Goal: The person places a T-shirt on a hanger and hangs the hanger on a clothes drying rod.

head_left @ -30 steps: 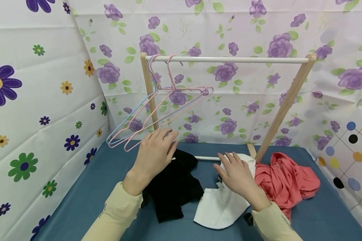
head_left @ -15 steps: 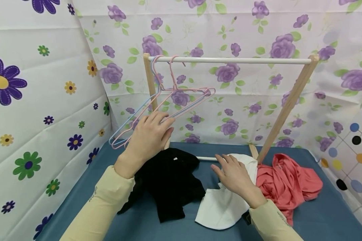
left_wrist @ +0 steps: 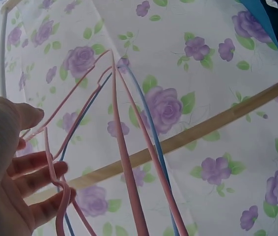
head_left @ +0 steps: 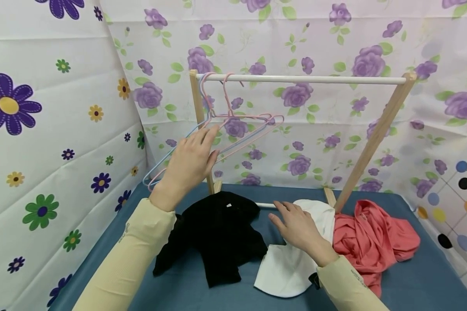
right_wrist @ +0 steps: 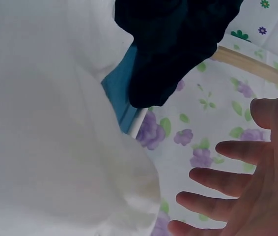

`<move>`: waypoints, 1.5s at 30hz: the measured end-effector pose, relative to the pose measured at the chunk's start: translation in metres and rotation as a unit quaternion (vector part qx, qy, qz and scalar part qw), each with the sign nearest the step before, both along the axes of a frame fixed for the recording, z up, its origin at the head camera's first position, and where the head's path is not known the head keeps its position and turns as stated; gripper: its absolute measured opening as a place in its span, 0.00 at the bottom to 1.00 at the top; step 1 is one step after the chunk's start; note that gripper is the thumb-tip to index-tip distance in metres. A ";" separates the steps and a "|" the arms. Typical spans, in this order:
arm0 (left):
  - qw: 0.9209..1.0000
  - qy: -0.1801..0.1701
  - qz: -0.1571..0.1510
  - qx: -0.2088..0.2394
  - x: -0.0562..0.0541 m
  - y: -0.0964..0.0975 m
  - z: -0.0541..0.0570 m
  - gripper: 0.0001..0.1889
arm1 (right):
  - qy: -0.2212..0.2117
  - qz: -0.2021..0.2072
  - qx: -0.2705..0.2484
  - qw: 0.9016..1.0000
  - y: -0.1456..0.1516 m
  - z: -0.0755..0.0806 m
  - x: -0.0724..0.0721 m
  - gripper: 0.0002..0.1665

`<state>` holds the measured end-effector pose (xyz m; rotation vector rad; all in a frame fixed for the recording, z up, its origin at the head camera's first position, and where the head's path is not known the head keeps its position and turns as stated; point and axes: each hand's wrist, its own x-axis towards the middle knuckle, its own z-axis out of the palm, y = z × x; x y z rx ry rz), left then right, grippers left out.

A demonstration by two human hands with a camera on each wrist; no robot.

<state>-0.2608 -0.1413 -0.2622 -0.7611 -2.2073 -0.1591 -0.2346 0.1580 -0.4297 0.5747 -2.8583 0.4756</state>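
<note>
Table [head_left: 416, 287] covered in blue cloth stands in a corner hung with printed sheets: the far sheet [head_left: 327, 43] shows purple roses, the left sheet [head_left: 70, 172] bold daisies, the right sheet [head_left: 453, 203] coloured dots joined by lines. A wooden rack stands toward the far side, its white rail [head_left: 315, 79] carrying two pink hangers [left_wrist: 124, 152] and a blue hanger [left_wrist: 152, 128] at the left end. On the cloth lie a black garment [head_left: 225, 237] at left, a white garment [head_left: 282, 274] right of it, and a crumpled coral garment [head_left: 367, 242] at far right. The left hand [head_left: 188, 162] is at the hangers, loosely spread, with pink wire between thumb and fingers; whether it touches cannot be told. The right hand [head_left: 299, 226] is released, fingers extended and parted, over the white garment. Both arms wear pale yellow sleeves [head_left: 118, 255].
</note>
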 end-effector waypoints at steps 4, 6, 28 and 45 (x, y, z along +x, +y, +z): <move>0.998 -0.040 0.004 0.038 -0.002 0.002 0.002 0.29 | -0.006 -0.001 0.000 1.000 -0.003 -0.005 -0.005 0.33; 0.997 -0.057 0.011 0.054 -0.002 0.003 0.003 0.29 | -0.010 -0.001 -0.003 1.000 -0.005 -0.006 -0.007 0.33; 0.982 -0.129 0.067 0.125 -0.001 0.007 0.002 0.12 | -0.058 -0.004 -0.073 0.996 -0.024 -0.010 -0.019 0.34; 0.980 -0.109 0.055 0.158 -0.001 0.006 0.002 0.15 | -0.104 -0.012 -0.123 0.987 -0.035 -0.012 -0.027 0.35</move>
